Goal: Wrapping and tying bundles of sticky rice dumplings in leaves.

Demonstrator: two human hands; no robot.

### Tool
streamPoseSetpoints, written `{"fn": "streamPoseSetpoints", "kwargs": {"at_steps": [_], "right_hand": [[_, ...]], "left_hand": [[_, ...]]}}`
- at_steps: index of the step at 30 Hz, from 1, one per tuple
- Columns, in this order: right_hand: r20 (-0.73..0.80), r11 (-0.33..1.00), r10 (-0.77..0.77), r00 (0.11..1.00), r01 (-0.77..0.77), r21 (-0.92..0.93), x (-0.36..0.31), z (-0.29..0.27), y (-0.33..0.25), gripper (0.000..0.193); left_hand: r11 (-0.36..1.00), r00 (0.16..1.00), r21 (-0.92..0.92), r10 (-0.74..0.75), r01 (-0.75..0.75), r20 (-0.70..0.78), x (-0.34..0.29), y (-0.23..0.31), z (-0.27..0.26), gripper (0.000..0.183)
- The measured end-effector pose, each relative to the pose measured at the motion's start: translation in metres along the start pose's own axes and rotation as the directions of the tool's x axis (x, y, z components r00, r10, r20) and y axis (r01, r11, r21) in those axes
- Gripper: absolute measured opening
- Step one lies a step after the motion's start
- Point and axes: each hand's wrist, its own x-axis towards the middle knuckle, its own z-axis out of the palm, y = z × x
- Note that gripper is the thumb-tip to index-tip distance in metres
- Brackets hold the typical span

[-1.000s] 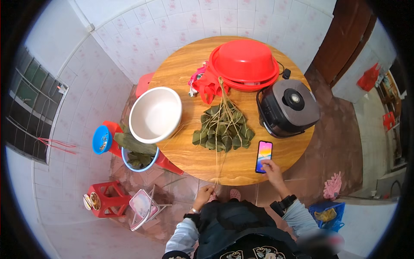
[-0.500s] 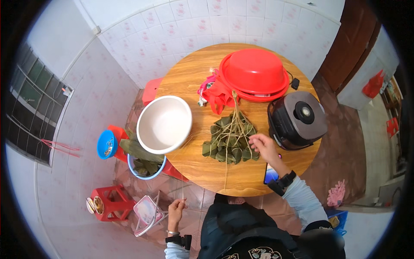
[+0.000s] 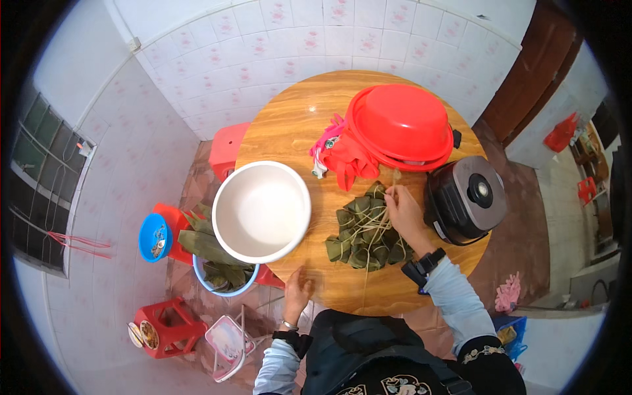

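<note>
A bundle of leaf-wrapped rice dumplings [image 3: 359,230], dark green and tied with pale straw strings [image 3: 376,227], lies on the round wooden table. Over its far right side, my right hand [image 3: 405,212] is closed, fingers pinching the gathered strings, whose ends stick up past the fingertips. My left hand [image 3: 297,293] is at the table's near left edge, just below the white basin [image 3: 262,212]. Its fingers are loosely apart, with nothing visible in them. One string trails from the bundle toward the near edge.
A black rice cooker [image 3: 466,201] stands right of the bundle. Behind are an upturned red basin [image 3: 405,122] and a red bag [image 3: 349,161]. Left below the table, a tub of leaves [image 3: 227,276], a blue bowl [image 3: 155,238], a red stool [image 3: 172,327] and a folding chair [image 3: 227,345] crowd the floor.
My right hand has moved from the bundle's right edge to the gathered strings, which now lean right. My left hand has risen to the table edge; the thin strand it pinched no longer shows.
</note>
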Motion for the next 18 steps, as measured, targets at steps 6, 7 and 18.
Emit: {"fn": "streamPoseSetpoints", "kwargs": {"at_steps": [6,7,18], "right_hand": [[-0.006,0.982,0.094,0.996,-0.092,0.164,-0.037,-0.018,-0.008,0.011],[0.000,0.971,0.122,0.992,-0.120,0.208,-0.042,-0.022,-0.008,0.009],[0.019,0.957,0.078,0.997,-0.080,0.280,-0.049,-0.043,-0.016,0.011]], "left_hand": [[0.977,0.984,0.167,0.149,-0.131,-0.099,0.024,-0.016,0.012,0.035],[0.978,0.985,0.161,0.148,-0.132,-0.090,0.029,-0.011,0.014,0.035],[0.887,0.883,-0.071,0.461,-0.456,0.092,0.085,0.104,0.052,0.024]]}}
